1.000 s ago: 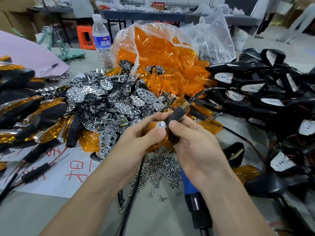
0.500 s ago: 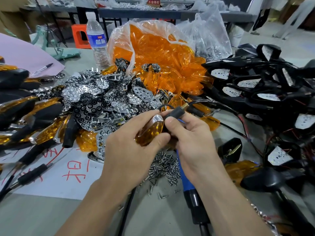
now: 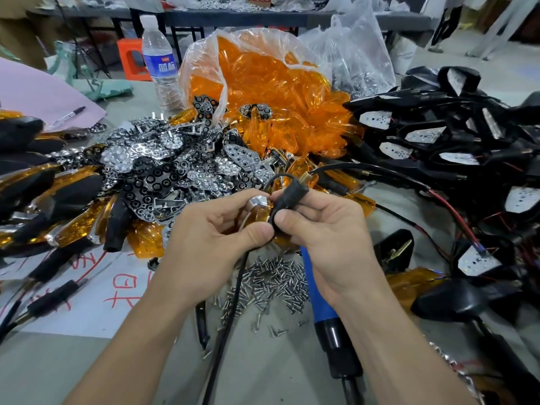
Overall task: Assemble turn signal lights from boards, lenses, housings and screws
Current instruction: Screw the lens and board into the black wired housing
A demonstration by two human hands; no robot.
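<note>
The left hand (image 3: 204, 244) grips the amber lens (image 3: 258, 213), the right hand (image 3: 330, 229) pinches the black stem (image 3: 289, 197); pressed closer than moments earlier, seating apparently nears; screws (image 3: 274, 282) wait at 6 o'clock.

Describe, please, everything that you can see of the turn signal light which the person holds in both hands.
The turn signal light has a clear orange lens that looks like plastic and a shiny chrome tip. A black rubber-like stem rises from it to the upper right and ends in a brass thread, from which a thin black wire loops out. The left hand holds the lens; the right hand pinches the stem. It is held above the screws.
</note>
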